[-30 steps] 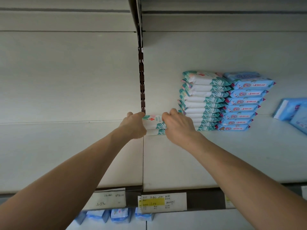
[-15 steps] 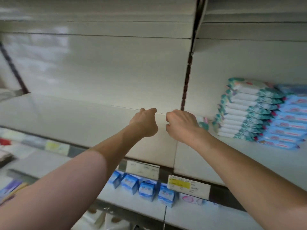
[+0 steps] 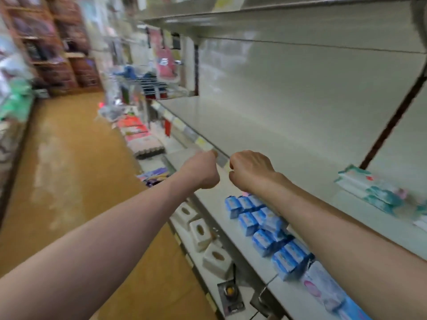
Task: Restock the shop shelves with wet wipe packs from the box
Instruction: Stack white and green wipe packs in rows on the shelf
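Small blue packs (image 3: pixel 261 218) are lying in rows at lower centre, and white boxes (image 3: pixel 201 232) with oval openings are sitting just left of them. A yellow-brown floor (image 3: pixel 76 158) is stretching up the left side. Blurred brown racks (image 3: pixel 57 42) are standing at upper left. A pink bag (image 3: pixel 165 58) is hanging above a wire basket (image 3: pixel 159 88) at top centre.

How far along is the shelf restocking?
Done: a few teal-and-white soft wet wipe packs lie stacked on the white metal shelf. In hand: nothing; the left hand and right hand are curled, no pack showing. Left: most of that shelf is bare; the box is out of view.
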`<state>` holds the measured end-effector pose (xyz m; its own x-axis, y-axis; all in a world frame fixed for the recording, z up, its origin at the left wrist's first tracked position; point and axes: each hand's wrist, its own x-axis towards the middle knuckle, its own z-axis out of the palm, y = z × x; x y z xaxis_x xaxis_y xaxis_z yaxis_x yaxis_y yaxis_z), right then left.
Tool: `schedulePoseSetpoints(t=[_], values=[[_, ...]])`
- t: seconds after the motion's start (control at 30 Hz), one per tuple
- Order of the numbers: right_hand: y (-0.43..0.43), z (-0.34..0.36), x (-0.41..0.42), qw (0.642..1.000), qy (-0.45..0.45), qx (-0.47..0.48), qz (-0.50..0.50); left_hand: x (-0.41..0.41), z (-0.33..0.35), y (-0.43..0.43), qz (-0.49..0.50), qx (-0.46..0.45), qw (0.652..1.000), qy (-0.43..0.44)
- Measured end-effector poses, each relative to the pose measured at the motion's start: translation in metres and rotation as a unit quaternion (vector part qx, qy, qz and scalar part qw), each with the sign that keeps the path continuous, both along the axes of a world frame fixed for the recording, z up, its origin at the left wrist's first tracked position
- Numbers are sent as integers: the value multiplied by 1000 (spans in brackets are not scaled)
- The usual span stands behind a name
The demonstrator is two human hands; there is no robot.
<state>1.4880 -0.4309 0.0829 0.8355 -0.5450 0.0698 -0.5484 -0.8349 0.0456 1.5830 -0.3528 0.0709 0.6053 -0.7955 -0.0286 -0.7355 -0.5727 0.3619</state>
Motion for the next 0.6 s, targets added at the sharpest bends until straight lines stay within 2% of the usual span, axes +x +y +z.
schedulePoseSetpoints(t=[0.27,0.6], values=[[130,-21,61,983,29,20,180,23,-19,153,169,40,984,29],[349,-77,101,920,87,42,379,22,-74,384,382,79,918,72]])
